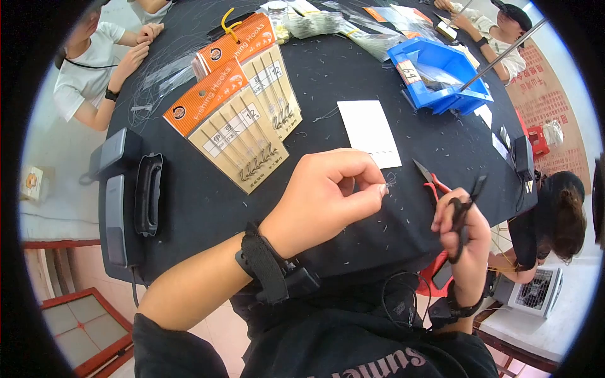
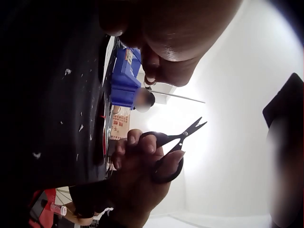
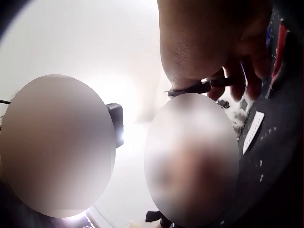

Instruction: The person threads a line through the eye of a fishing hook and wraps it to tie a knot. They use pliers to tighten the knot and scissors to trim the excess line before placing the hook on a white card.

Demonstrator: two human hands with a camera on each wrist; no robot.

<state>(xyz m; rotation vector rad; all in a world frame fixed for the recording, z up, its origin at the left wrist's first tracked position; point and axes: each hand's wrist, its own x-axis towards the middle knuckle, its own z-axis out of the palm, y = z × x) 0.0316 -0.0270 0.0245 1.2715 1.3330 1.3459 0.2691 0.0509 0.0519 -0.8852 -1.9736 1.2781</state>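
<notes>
In the head view the left hand (image 1: 331,198) pinches a small tangle of clear line (image 1: 391,183) between thumb and index finger, above the black cloth. To its right, the right hand (image 1: 463,230) grips black scissors (image 1: 464,217), fingers and thumb at the handle loops. The left wrist view shows the scissors (image 2: 183,135) with blades slightly apart, held by the right hand (image 2: 142,166); the left hand (image 2: 175,38) fills the top. A white card (image 1: 370,129) with a row of small marks lies beyond the left hand. Much of the right wrist view is blurred.
Red-handled pliers (image 1: 428,178) lie between the hands. Packets of fishing hooks (image 1: 230,129) are at the left, a blue bin (image 1: 435,72) at the back right. Black cases (image 1: 123,208) stand at the left edge. Clippings dot the cloth; other people sit around the table.
</notes>
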